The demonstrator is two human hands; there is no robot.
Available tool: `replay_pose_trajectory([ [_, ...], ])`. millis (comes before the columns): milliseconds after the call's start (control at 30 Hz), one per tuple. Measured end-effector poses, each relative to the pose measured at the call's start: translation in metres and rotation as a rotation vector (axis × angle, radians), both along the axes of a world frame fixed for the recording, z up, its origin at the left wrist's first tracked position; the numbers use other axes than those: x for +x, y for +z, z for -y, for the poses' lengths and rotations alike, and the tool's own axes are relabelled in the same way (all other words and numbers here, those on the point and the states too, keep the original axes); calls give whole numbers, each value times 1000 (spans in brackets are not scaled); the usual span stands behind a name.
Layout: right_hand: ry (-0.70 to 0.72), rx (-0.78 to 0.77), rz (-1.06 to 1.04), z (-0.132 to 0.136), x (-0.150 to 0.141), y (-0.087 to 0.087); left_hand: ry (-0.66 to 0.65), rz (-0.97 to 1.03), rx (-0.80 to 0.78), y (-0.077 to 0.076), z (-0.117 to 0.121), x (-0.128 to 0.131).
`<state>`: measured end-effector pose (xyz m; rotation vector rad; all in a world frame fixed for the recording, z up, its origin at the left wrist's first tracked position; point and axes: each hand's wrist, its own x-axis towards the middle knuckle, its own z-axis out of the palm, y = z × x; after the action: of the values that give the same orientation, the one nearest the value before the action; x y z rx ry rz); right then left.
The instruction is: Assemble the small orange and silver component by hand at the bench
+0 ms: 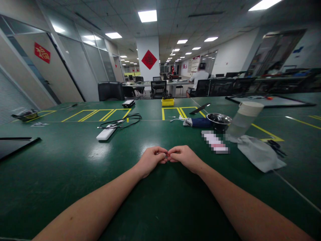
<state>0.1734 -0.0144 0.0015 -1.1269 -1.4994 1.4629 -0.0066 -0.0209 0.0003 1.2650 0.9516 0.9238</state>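
Note:
My left hand [152, 159] and my right hand [185, 156] meet over the middle of the green table [120, 187], fingertips nearly touching. Both are closed in a pinch. Between the fingertips is a tiny dark object [166, 155], too small to name and mostly covered by the fingers. Beyond my left hand lies a white power bank [106, 133] with a black cable [125, 121] looped over and beside it. To the right of my right hand is a blurred pinkish-white flat item [215, 142].
Behind on the right stand a metal bowl [219, 121], a clear bottle with a pale lid [244, 122], a grey cloth pouch [259, 154] and a folded blue umbrella-like roll [200, 122]. A yellow box [168, 101] sits at the far edge. One person [200, 80] sits beyond the table.

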Motion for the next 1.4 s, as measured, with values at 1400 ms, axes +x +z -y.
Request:
replay_pose_trajectory([
  [1400,-84,-104,-112,-7,2,-7,1,2,-44,-2,-1,-1],
])
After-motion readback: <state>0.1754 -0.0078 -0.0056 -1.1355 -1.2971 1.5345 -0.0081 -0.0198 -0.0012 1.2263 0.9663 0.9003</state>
